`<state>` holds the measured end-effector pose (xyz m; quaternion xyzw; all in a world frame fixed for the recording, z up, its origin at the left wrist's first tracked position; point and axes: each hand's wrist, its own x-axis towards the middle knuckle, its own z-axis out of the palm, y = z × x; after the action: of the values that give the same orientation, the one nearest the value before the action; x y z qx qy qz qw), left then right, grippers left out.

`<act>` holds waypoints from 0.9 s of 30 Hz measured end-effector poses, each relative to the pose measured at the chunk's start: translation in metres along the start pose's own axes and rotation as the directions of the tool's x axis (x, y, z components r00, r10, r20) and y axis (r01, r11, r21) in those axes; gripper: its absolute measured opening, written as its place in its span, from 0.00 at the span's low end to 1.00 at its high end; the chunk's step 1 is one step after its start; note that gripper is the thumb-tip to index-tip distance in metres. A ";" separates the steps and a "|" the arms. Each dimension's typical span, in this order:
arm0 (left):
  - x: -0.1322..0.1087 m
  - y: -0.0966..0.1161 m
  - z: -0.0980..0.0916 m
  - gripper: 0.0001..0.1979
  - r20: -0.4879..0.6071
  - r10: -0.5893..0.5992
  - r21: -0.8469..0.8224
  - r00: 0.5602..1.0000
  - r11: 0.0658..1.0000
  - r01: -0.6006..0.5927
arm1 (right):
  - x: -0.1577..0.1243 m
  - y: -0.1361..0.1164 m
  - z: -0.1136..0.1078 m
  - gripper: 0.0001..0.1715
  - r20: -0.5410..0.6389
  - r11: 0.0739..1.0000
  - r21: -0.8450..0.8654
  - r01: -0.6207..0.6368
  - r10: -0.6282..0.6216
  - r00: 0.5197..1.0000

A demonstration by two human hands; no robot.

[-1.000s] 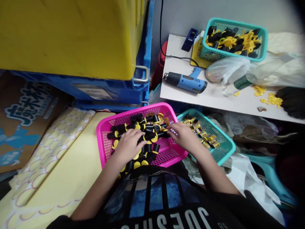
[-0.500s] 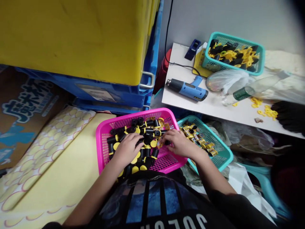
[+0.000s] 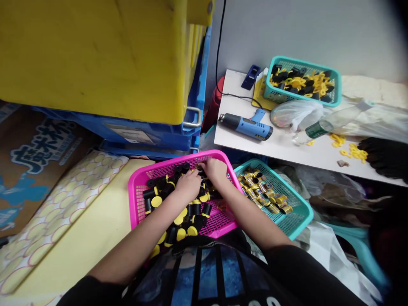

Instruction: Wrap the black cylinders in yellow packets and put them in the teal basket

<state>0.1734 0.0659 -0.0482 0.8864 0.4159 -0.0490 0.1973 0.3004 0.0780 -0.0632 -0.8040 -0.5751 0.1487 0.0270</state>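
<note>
A pink plastic basket stands right in front of me, holding many short black cylinders with yellow end caps. Over the pile near its far side, my left hand has its fingers closed and bent down among the cylinders. My right hand is beside it at the far right part of the basket, fingers curled in a pinch. Fingertips of both hands nearly meet over a dark piece; what each one grips is hidden. To the right, a teal basket holds small yellow wrapped pieces.
A blue heat gun lies on the white table with a plastic bottle, yellow rings and another teal basket of black and yellow parts. Stacked yellow and blue crates rise at left, above a cardboard box.
My right hand has moved left and away from me, from the basket's right side up beside the left. My left hand has shifted slightly right and farther in. The view has tilted a little.
</note>
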 end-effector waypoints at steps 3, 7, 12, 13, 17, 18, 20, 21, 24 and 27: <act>-0.005 -0.005 -0.007 0.14 -0.026 -0.013 -0.048 1.000 0.999 0.012 | 0.005 0.000 -0.004 0.17 -0.016 0.995 0.051 0.083 -0.082 0.997; -0.015 -0.017 -0.028 0.13 -0.162 -0.075 -0.181 0.984 0.982 0.045 | 0.000 0.007 -0.021 0.14 -0.022 0.955 0.175 0.238 -0.238 0.971; -0.029 -0.031 -0.046 0.20 -0.269 -0.275 -0.840 0.923 0.535 -0.086 | -0.025 0.016 -0.049 0.11 -0.042 0.586 0.678 0.443 -0.571 0.820; -0.030 -0.030 -0.048 0.22 -0.209 -0.261 -0.908 0.943 0.409 -0.088 | -0.030 0.015 -0.052 0.11 -0.037 0.495 0.772 0.399 -0.593 0.805; -0.038 -0.016 -0.045 0.18 -0.107 -0.381 -0.991 0.918 -0.033 -0.129 | -0.045 0.006 -0.045 0.14 -0.008 0.122 0.988 0.089 -0.545 0.839; -0.041 -0.012 -0.044 0.18 -0.091 -0.434 -0.979 0.896 -0.127 -0.161 | -0.047 0.003 -0.041 0.17 0.018 0.067 0.998 0.019 -0.518 0.855; -0.048 -0.004 -0.040 0.19 -0.053 -0.503 -0.946 0.863 -0.251 -0.204 | -0.050 -0.003 -0.032 0.18 0.079 0.018 0.997 -0.079 -0.460 0.884; -0.052 -0.001 -0.039 0.20 -0.036 -0.510 -0.939 0.860 -0.278 -0.204 | -0.052 -0.005 -0.029 0.18 0.100 0.017 0.995 -0.102 -0.434 0.896; -0.062 0.000 -0.038 0.19 -0.020 -0.454 -0.955 0.891 -0.256 -0.152 | -0.055 -0.008 -0.031 0.16 0.066 0.096 0.995 -0.030 -0.397 0.916; -0.067 -0.006 -0.044 0.19 -0.070 -0.418 -0.977 0.906 -0.155 -0.147 | -0.058 -0.009 -0.044 0.15 -0.079 0.345 0.902 0.258 -0.455 0.887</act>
<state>0.1222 0.0386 0.0070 0.3672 0.4294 0.4271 0.7060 0.2873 0.0323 -0.0074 -0.5012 -0.5684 0.4944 0.4258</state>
